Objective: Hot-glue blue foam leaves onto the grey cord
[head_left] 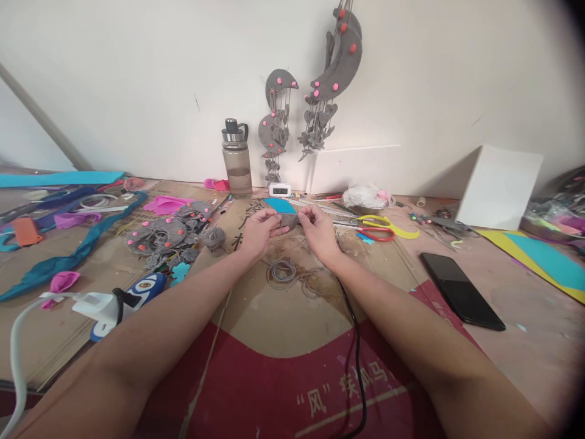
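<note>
My left hand (pixel 258 231) pinches the left end of a small grey felt piece (pixel 287 221) over the middle of the cardboard. At its other end, the fingers of my right hand (pixel 317 230) are closed on the edge. Just behind the felt lies a bright blue curved piece (pixel 280 205), partly covered by the grey one. Loose grey yarn (pixel 282 272) is coiled on the cardboard below my hands. A ball of grey yarn (pixel 213 238) rests left of my left hand. Red-handled scissors (pixel 377 233) lie to the right. Any needle or thread between my fingers is too small to make out.
A water bottle (pixel 237 164) and a small digital clock (pixel 280 190) stand by the wall. Grey moon hangings (pixel 340 67) dangle above. A phone (pixel 461 289) lies right, a plugged power strip (pixel 146 292) left. A black cable (pixel 357 341) crosses the cardboard (pixel 274 329).
</note>
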`<state>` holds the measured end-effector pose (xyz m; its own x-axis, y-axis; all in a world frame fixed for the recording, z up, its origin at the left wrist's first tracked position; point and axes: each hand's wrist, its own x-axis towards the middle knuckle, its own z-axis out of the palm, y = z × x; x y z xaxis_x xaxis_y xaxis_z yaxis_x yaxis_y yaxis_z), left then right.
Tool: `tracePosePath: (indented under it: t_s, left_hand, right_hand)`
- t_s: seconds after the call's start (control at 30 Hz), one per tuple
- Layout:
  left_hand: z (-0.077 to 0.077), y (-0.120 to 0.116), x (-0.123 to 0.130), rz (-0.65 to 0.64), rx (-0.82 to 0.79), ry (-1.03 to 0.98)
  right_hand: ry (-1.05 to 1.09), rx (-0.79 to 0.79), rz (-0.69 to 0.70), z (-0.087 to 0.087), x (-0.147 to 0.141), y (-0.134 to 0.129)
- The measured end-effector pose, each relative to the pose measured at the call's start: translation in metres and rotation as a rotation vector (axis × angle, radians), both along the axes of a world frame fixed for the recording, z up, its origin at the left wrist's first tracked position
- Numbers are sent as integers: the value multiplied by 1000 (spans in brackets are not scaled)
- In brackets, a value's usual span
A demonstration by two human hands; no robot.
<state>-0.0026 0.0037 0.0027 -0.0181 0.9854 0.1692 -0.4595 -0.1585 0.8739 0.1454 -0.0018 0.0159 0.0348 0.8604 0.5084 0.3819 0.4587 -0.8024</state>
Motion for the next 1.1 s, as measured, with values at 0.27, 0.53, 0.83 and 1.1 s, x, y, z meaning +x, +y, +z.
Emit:
tracePosePath:
  t_s: [0.27,0.53,0.83,1.1]
  left_hand:
    - [0,1,-2,-71,-50,-10]
    - [-2,4,-4,-139,-62,-20]
    - [3,5,-6,-173,-132,-65]
    - [6,5,-13,-330,-158,-69]
  right_hand:
    - [69,-66,18,0,1,1]
    - [114,-97,22,1,2,2]
    - [143,-114,100,2,4,1]
    - [458,-322,330,8,3,-6]
